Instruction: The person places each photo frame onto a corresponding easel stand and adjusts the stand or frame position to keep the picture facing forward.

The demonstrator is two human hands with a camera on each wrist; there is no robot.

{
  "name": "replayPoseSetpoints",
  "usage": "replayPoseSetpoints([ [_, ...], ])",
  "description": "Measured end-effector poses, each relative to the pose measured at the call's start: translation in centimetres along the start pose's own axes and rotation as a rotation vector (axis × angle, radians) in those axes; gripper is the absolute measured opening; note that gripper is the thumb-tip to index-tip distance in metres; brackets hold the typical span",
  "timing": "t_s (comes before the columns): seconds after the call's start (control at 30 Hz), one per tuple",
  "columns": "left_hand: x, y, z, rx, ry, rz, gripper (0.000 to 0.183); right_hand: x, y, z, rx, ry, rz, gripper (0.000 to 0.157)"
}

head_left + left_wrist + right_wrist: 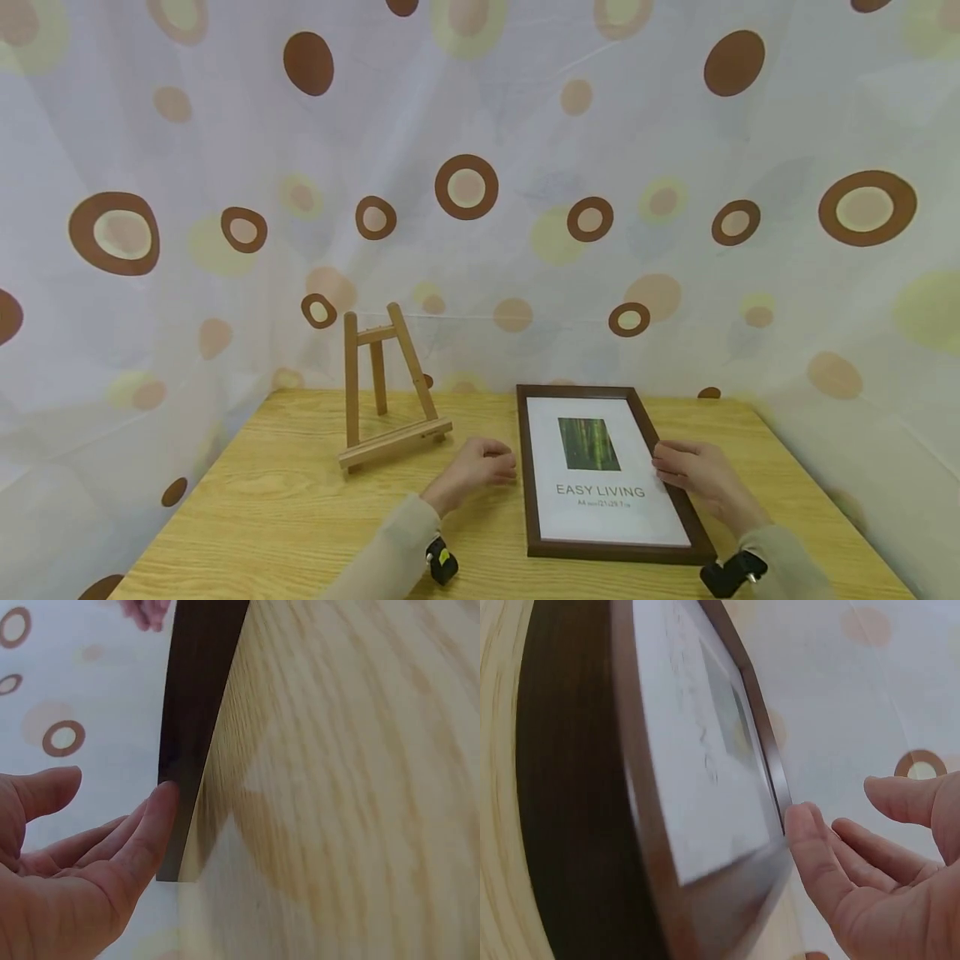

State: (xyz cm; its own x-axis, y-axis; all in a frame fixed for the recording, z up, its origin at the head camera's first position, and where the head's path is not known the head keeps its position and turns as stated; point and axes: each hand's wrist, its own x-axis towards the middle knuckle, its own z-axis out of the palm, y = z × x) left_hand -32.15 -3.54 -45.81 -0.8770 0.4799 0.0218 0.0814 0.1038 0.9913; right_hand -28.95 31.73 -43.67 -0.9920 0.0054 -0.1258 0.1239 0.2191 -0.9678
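A picture frame [579, 552] with a dark brown border lies flat on the table, its white sheet printed "EASY LIVING" under a small green forest picture. Just left of its long side is my left hand [480, 467], fingers loosely bent. In the left wrist view, a fingertip overlaps the dark side of the frame [196, 682], with the thumb held apart. My right hand [701, 479] is at the opposite long side. The right wrist view has its fingertips right at the border of the frame [634, 780], thumb raised away from the fingers.
A small wooden easel [395, 442] stands at the back left of the table, left of the frame. The wood-grain table [247, 500] reaches back to a white curtain [525, 125] with brown and yellow circles, which also hangs along both sides.
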Motion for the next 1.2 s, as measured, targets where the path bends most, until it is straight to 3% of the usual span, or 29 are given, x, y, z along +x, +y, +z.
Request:
replayPoseSetpoints([
  [0.23, 0.1, -0.3, 0.5, -0.101, -0.036, -0.128, 0.040, -0.8, 1.3, -1.9, -0.001, -0.002, 0.024, 0.053],
  [0.6, 0.4, -0.5, 0.3, -0.191, -0.055, -0.199, 0.036, -0.7, 2.3, -3.5, 0.012, -0.043, 0.093, 0.055],
  [0.8, 0.2, -0.6, 0.1, -0.200, -0.073, -0.202, 0.034, -0.9, 3.0, -4.0, -0.009, -0.139, 0.120, 0.048],
  [1.03, -0.1, -0.7, 0.3, -0.243, -0.093, -0.205, 0.036, -1.1, 3.4, -4.1, 0.005, -0.130, 0.137, 0.052],
  [1.2, -0.3, -0.7, 0.3, -0.283, -0.102, -0.190, 0.040, -1.2, 3.6, -4.3, 0.040, -0.185, 0.123, 0.059],
])
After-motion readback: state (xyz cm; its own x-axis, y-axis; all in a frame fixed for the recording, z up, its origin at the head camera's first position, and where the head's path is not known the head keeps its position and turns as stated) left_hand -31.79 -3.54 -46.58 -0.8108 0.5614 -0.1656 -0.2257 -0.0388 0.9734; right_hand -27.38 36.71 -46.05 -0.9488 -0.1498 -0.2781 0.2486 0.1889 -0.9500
